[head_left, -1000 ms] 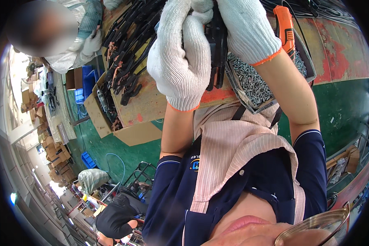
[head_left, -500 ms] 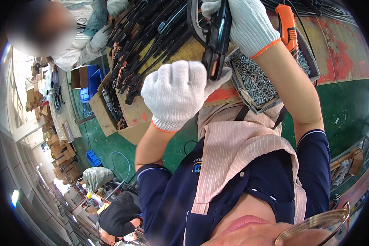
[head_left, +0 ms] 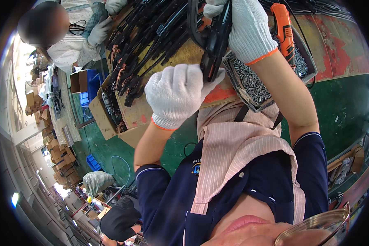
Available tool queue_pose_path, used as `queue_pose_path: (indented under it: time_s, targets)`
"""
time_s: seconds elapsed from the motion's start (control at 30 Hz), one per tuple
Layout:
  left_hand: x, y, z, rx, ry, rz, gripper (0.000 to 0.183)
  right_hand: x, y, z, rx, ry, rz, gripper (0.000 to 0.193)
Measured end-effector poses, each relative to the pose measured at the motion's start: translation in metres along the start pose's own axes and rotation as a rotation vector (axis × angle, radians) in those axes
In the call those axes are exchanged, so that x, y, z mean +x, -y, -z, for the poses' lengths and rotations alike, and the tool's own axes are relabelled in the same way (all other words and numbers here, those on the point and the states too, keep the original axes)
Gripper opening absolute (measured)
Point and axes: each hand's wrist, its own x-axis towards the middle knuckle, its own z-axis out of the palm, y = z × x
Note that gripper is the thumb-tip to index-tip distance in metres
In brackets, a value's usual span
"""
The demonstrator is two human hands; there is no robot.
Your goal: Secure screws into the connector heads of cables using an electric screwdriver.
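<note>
Both of my hands wear white knitted gloves with orange cuffs. A black lever-handled clamp, which looks like a welding electrode holder, is held between them above the table's near edge. My left hand is closed round its lower end, thumb reaching behind it. My right hand grips its upper part, fingers wrapped over the black body beside the curved lever. To the left lies a pile of similar black clamps with copper-coloured ends. Just right of the held clamp stands a tray of small metal screws, partly hidden by my right forearm.
An orange power tool rests on the screw tray, its black cord trailing. The worn yellow and red table extends right. At left, a cardboard box adjoins the table. A co-worker's gloved hand is by the pile. Black cables lie behind.
The clamp has turned slightly, and its copper strip shows less. My hands keep their hold and have shifted only a little. The co-worker's head has moved slightly right.
</note>
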Motion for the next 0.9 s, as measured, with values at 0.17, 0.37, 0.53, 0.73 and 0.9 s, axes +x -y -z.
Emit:
queue_pose_path:
  time_s: [0.17,0.37,0.53,0.73,0.9]
  targets:
    - [0.02,-0.021,0.0,-0.461,0.083,0.318,0.059,-0.015,-0.003,-0.004,-0.113,0.053,0.06,0.017]
    - [0.035,-0.046,-0.045,-0.737,-0.189,0.444,0.07,-0.035,0.018,-0.015,-0.403,0.068,0.275,0.037]
    - [0.019,-0.071,-0.05,-1.854,-0.163,1.247,0.05,-0.023,0.046,0.007,-1.445,0.539,0.512,0.066]
    - [0.007,-0.049,-0.057,-2.416,-0.305,1.733,0.03,-0.031,0.083,0.114,-2.231,-0.134,0.771,0.058]
    - [0.017,-0.076,-0.067,-2.29,0.064,1.744,0.011,-0.025,0.086,0.148,-2.061,-0.353,0.388,0.068]
